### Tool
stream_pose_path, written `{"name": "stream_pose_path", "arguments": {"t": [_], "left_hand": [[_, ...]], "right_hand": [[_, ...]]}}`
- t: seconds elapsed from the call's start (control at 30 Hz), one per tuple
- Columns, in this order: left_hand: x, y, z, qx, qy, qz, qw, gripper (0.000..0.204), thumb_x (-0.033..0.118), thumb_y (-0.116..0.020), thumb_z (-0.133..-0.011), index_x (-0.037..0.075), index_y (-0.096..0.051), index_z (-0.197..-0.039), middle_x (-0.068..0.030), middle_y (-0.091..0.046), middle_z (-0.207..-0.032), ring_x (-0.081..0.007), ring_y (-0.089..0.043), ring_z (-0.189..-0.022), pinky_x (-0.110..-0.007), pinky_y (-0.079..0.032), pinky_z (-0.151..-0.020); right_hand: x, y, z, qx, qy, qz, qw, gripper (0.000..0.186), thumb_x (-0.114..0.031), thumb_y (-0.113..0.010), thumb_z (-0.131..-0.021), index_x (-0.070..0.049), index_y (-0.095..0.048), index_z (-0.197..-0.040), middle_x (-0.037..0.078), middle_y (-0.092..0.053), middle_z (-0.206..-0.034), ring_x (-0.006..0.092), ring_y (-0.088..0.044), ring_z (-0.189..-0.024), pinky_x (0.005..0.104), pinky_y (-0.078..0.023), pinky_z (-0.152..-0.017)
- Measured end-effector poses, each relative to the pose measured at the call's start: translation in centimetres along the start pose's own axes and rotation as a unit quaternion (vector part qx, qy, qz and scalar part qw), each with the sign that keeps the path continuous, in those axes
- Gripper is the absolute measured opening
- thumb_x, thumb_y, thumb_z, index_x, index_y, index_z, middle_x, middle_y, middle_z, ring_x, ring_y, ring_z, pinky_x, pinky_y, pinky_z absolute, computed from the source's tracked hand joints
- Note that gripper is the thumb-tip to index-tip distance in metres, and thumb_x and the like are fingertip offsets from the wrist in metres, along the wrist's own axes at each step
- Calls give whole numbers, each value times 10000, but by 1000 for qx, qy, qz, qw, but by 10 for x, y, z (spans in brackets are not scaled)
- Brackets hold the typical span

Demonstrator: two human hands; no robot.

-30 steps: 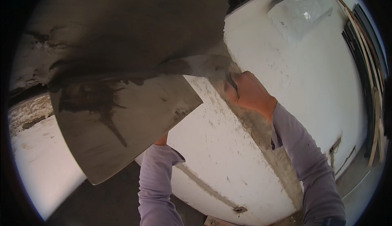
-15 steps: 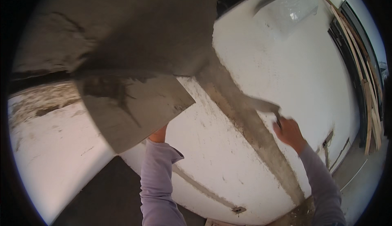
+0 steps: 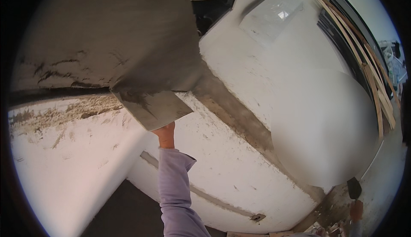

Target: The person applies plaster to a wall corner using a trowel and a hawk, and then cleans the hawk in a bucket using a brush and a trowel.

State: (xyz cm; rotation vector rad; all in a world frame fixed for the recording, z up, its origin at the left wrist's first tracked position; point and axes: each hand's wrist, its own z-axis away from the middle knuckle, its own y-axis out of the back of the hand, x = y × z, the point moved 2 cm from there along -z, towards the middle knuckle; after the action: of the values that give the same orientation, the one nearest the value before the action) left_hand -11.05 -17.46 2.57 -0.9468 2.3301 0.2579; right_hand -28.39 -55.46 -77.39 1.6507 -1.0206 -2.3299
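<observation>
One grey board (image 3: 156,109), w/ darker wet streaks, is sitting just above our L hand (image 3: 165,135), approx. mid-pic, left of centre. We're gripping it from below: fingers are curling in under its lower edge, mostly hidden, so we can't tell the exact hold. The board's tilting, its far edge lining up w/ the bottom of the big grey plastered surface (image 3: 98,31); can't tell if they're touching. Our lilac sleeve (image 3: 175,190) is coming up from the lower edge.

What's prob. our R hand (image 3: 356,210) is showing small & blurry at lower R, well apart from the board. A dark blade (image 3: 354,188) is standing just above it; we can't tell how far the fingers are closing, or if they've hold of it.

Btwn the hands, a grey strip (image 3: 239,115) is running diagonally down the white wall (image 3: 231,155), w/ a narrower groove (image 3: 214,200) lower, ending near a small wall box (image 3: 258,217). A pale blurred patch (image 3: 325,130) is hiding part of the R side. Upper R, timber strips (image 3: 344,31) are leaning by dark lengths (image 3: 338,42); clear plastic (image 3: 274,16) is hanging nearby.
</observation>
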Motion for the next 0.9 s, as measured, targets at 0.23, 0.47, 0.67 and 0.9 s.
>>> {"name": "stream_pose_path", "arguments": {"t": [0.23, 0.47, 0.67, 0.9], "left_hand": [[2, -2, 3, 37, 62, 129, 989, 86, 40, -667, -804, -21, -608, -794, -1, -651, -842, -58, -508, -751, -216, -430, -705], [19, -6, -5, 80, 115, 176, 974, 56, 8, -656, -815, -5, -609, -786, -3, -645, -835, -51, -496, -745, -222, -430, -697], [34, 17, -29, 42, 59, 99, 992, 62, -1, -644, -807, 2, -599, -765, 9, -633, -811, -49, -484, -718, -210, -421, -657], [54, 14, -38, 18, 113, 126, 985, 102, 7, -651, -796, 0, -565, -743, 10, -615, -767, -49, -465, -685, -205, -397, -629]], "right_hand": [[53, -6, 39, 44, -55, 14, 997, 296, -235, -503, -890, 61, -511, -889, 250, -538, -892, 427, -532, -831, 500, -403, -709], [21, -9, 10, 40, -26, -7, 999, 288, -214, -509, -885, 74, -514, -880, 264, -528, -877, 435, -526, -838, 504, -407, -722], [41, -32, -14, 42, 12, 3, 999, 292, -226, -532, -884, 65, -519, -860, 248, -529, -853, 419, -535, -794, 498, -414, -691], [84, -37, -2, 44, -35, 24, 998, 312, -247, -547, -885, 65, -529, -871, 255, -548, -864, 431, -542, -825, 500, -418, -703]]}}
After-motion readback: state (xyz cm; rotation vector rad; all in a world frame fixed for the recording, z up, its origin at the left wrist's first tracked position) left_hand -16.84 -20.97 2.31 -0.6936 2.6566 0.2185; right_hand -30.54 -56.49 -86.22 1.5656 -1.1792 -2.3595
